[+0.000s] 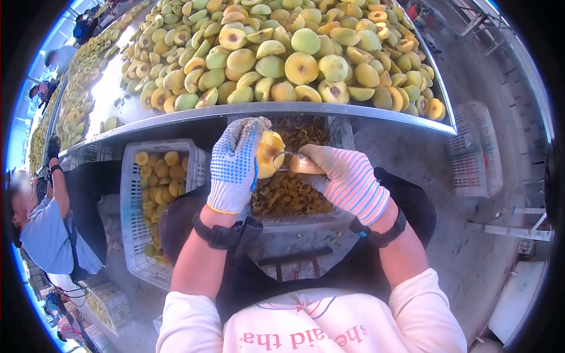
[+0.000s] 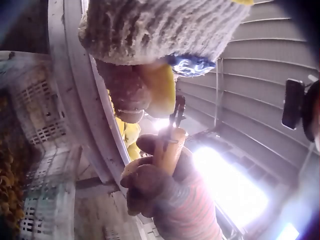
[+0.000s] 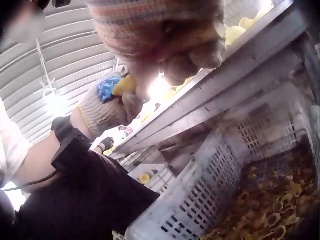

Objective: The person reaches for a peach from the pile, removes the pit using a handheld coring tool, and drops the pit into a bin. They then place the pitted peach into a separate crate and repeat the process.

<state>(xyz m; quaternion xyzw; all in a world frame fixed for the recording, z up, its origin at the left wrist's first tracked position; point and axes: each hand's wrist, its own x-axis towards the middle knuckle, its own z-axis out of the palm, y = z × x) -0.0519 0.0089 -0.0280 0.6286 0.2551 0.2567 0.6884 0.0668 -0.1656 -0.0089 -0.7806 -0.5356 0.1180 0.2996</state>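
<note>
R hand (image 1: 348, 176): grip wrapped round wood-handled tool (image 1: 307, 165), long axis roughly L–R, metal tip (image 1: 285, 154) at or just beside yellow fruit (image 1: 268, 156), to its L, held in L hand (image 1: 234, 162). Crate (image 1: 300, 221) w/ scraps (image 1: 285, 197) below; desk (image 1: 235, 111) w/ fruit halves (image 1: 301, 68) beyond.

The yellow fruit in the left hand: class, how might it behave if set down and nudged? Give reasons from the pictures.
The yellow fruit would probably rock or roll, since its outer side is rounded. It seems fairly firm, as it looks unsquashed in the gloved left hand. Its glossy-looking surface suggests it may be somewhat slippery.
</note>
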